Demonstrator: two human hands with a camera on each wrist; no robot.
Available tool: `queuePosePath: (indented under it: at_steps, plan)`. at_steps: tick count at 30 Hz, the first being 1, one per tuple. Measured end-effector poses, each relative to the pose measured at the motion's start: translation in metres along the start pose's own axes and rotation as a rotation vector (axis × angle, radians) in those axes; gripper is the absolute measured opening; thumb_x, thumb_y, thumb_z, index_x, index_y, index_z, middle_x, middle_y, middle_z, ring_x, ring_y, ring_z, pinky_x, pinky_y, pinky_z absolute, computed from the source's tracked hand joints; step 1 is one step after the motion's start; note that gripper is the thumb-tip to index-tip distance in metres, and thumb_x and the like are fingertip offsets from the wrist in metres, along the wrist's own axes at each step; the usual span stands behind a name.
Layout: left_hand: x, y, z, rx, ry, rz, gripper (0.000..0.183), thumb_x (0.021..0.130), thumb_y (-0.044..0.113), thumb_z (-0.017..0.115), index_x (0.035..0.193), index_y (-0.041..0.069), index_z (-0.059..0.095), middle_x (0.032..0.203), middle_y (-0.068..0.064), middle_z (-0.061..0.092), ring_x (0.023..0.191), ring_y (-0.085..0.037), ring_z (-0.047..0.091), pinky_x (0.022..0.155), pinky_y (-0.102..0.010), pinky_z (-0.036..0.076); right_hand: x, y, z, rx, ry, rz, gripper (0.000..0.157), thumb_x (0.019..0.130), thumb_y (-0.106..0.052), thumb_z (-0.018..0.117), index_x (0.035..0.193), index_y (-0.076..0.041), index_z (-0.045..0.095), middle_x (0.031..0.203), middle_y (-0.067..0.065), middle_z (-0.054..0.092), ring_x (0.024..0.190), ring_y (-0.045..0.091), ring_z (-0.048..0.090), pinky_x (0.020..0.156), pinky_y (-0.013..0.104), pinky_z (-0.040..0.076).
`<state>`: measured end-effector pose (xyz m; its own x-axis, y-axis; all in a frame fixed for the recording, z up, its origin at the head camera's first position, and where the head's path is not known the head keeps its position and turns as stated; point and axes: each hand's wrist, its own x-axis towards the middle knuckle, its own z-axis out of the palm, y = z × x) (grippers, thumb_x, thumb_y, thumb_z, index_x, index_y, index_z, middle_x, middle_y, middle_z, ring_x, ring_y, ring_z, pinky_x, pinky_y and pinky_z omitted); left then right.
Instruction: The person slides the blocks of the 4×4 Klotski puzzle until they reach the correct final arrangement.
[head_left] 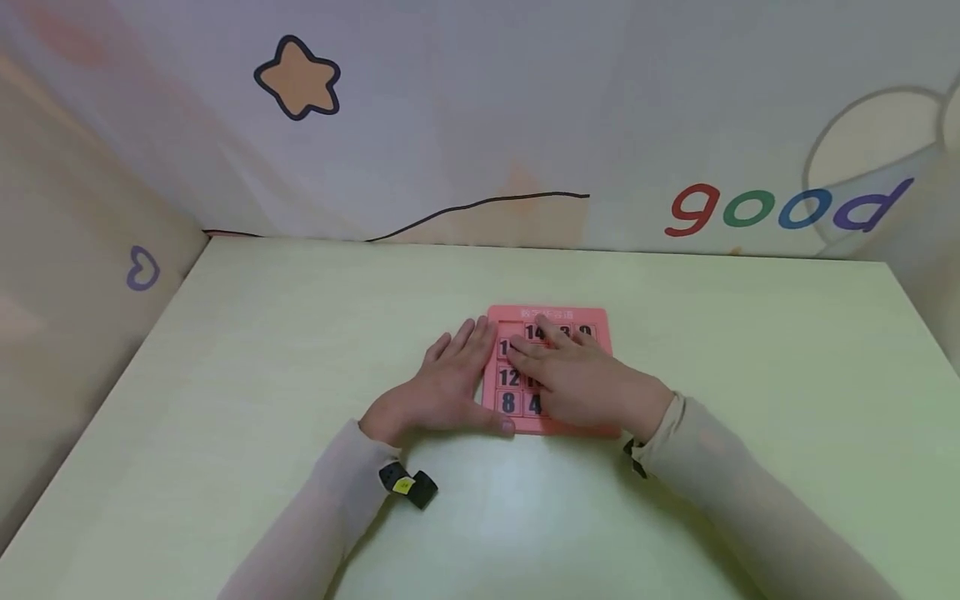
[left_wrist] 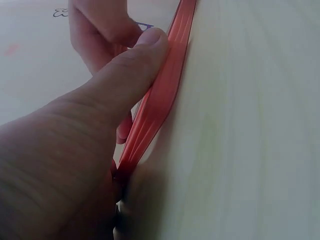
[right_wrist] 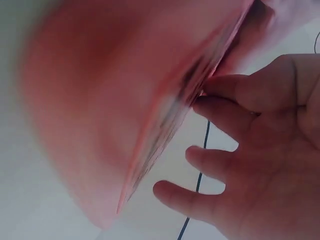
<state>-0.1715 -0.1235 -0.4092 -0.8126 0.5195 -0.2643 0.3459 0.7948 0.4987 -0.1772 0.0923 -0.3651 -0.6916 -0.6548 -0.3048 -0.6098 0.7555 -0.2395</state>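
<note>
A pink sliding number puzzle (head_left: 521, 392) lies flat on the table, its tiles printed with dark numbers. One gap shows at its top left corner. My left hand (head_left: 442, 387) braces the board, with straight fingers along the left side and the thumb against the bottom edge near the corner. In the left wrist view that thumb (left_wrist: 125, 70) presses on the pink side. Over the tiles is my right hand (head_left: 581, 379), its fingers spread and fairly straight, fingertips touching the upper left tiles. It hides much of the board's right half. Up close, the puzzle (right_wrist: 100, 100) is blurred.
The pale green table (head_left: 300, 333) surrounds the puzzle. A printed backdrop (head_left: 487, 108) with a star and the word "good" stands behind its far edge, and another panel (head_left: 67, 275) rises on the left. Black wrist straps (head_left: 408, 485) sit at both cuffs.
</note>
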Motion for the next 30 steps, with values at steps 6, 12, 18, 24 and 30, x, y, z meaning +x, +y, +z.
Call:
queuePosePath:
  at_steps: [6, 12, 18, 24, 30]
  plan:
    - [-0.001, 0.001, 0.002, 0.026, -0.005, -0.005, 0.129, 0.077, 0.068, 0.073, 0.161, 0.013, -0.007, 0.167, -0.002, -0.014, 0.151, -0.017, -0.019, 0.119, -0.044, -0.01, 0.01, 0.002, -0.005, 0.015, 0.002, 0.056, 0.06, 0.099, -0.009, 0.048, 0.158, -0.014, 0.036, 0.164, 0.003, 0.027, 0.153, 0.036, 0.0, 0.115, 0.068, 0.015]
    - [-0.001, 0.0, 0.001, 0.029, -0.002, 0.004, 0.128, 0.078, 0.068, 0.073, 0.162, 0.012, -0.007, 0.168, -0.003, -0.013, 0.152, -0.018, -0.018, 0.12, -0.044, -0.01, 0.012, 0.004, -0.006, 0.056, -0.016, 0.065, 0.061, 0.1, -0.009, 0.045, 0.159, -0.015, 0.032, 0.166, 0.002, 0.021, 0.153, 0.036, -0.002, 0.115, 0.067, 0.013]
    - [0.002, -0.002, 0.001, 0.034, 0.016, 0.023, 0.126, 0.08, 0.069, 0.071, 0.162, 0.011, -0.006, 0.168, -0.004, -0.011, 0.152, -0.019, -0.017, 0.12, -0.044, -0.01, 0.002, 0.003, -0.007, 0.005, 0.032, 0.028, 0.06, 0.101, -0.012, 0.048, 0.159, -0.013, 0.033, 0.165, 0.005, 0.023, 0.153, 0.035, 0.004, 0.115, 0.067, 0.017]
    - [0.003, 0.0, 0.002, 0.033, 0.011, 0.019, 0.128, 0.079, 0.068, 0.072, 0.162, 0.01, -0.006, 0.168, -0.005, -0.01, 0.152, -0.02, -0.016, 0.12, -0.045, -0.01, -0.016, -0.007, -0.003, -0.052, 0.001, -0.054, 0.057, 0.1, -0.012, 0.056, 0.155, -0.012, 0.042, 0.162, 0.007, 0.033, 0.151, 0.039, 0.014, 0.11, 0.072, 0.022]
    - [0.001, -0.001, 0.002, 0.025, 0.018, 0.009, 0.129, 0.078, 0.069, 0.073, 0.162, 0.011, -0.006, 0.168, -0.004, -0.01, 0.152, -0.019, -0.016, 0.12, -0.045, -0.01, -0.025, -0.019, 0.004, -0.046, -0.015, -0.077, 0.053, 0.102, -0.017, 0.059, 0.153, -0.011, 0.046, 0.16, 0.007, 0.037, 0.151, 0.038, 0.017, 0.109, 0.072, 0.022]
